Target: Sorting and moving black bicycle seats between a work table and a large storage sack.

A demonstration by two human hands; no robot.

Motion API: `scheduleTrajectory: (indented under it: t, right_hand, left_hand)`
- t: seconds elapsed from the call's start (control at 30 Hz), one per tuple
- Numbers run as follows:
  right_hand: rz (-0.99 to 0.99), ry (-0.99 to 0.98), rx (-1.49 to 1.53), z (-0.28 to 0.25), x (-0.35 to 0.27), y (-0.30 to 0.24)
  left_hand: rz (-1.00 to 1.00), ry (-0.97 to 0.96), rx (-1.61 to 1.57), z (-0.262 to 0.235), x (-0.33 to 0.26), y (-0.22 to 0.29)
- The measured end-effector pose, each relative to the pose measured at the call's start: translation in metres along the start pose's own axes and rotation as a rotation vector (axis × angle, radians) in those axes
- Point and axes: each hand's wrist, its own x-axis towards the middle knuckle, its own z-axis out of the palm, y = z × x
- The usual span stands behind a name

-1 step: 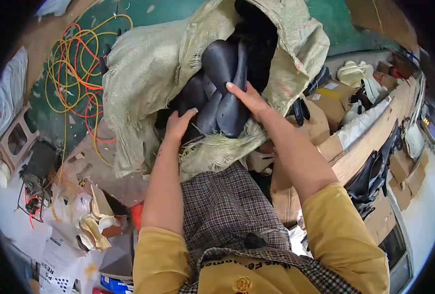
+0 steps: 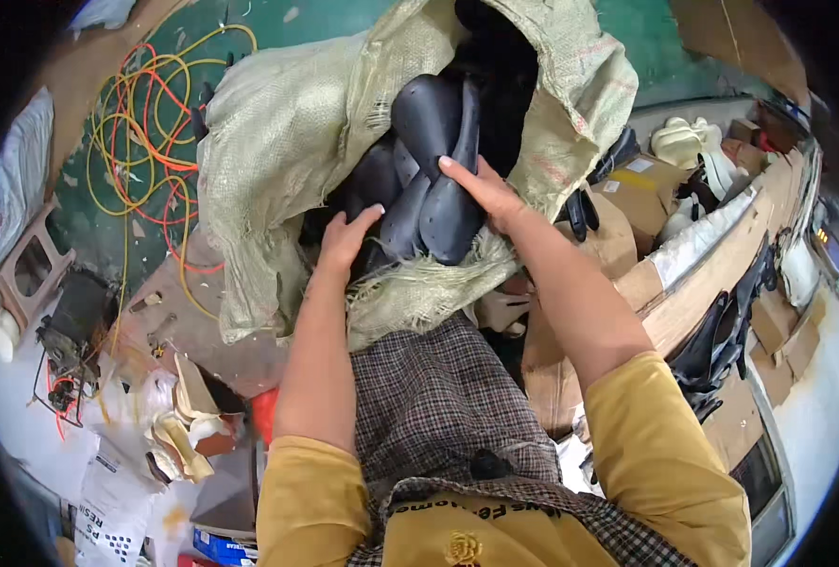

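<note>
A stack of black shoe soles [image 2: 452, 222] pokes out of the mouth of a large pale woven sack [image 2: 292, 123]. My right hand [image 2: 485, 194] is closed on the stack from the right, its thumb lying across the narrow middle of the soles and its other fingers mostly hidden behind. On the left side, my left hand [image 2: 348, 236] grips the lower soles, thumb in front; most of its fingers are out of sight in the sack. The sack's frayed edge hangs below the soles, over my checked apron [image 2: 443, 387].
Orange and yellow hoses [image 2: 145, 123] lie tangled on the green floor at far left. Cardboard boxes [image 2: 641, 194] with pale soles stand at right, beside more black soles [image 2: 722, 350]. A dark machine [image 2: 79, 312] and scraps sit at lower left.
The soles, the sack's mouth and both my hands have shifted very slightly to the right. My grip looks the same.
</note>
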Motion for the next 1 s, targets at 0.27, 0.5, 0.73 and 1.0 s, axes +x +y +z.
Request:
scheduleTrajectory:
  t: [0.27,0.5,0.73,1.0]
  right_hand:
    - [0.087,-0.061,0.119,-0.020,0.005,0.014]
    - [0.058,-0.197,0.302,-0.018,-0.062,-0.024]
    - [-0.477,-0.199,0.207,0.008,-0.144,-0.045]
    - [-1.077,0.023,0.345,0.011,-0.345,-0.095]
  left_hand:
    - [-0.135,-0.198,-0.390,0.018,0.008,0.022]
    - [0.208,-0.215,-0.620,0.028,-0.073,0.087]
    - [0.624,-0.184,-0.408,-0.011,-0.210,0.155]
    - [0.990,-0.503,-0.181,-0.009,-0.389,0.233]
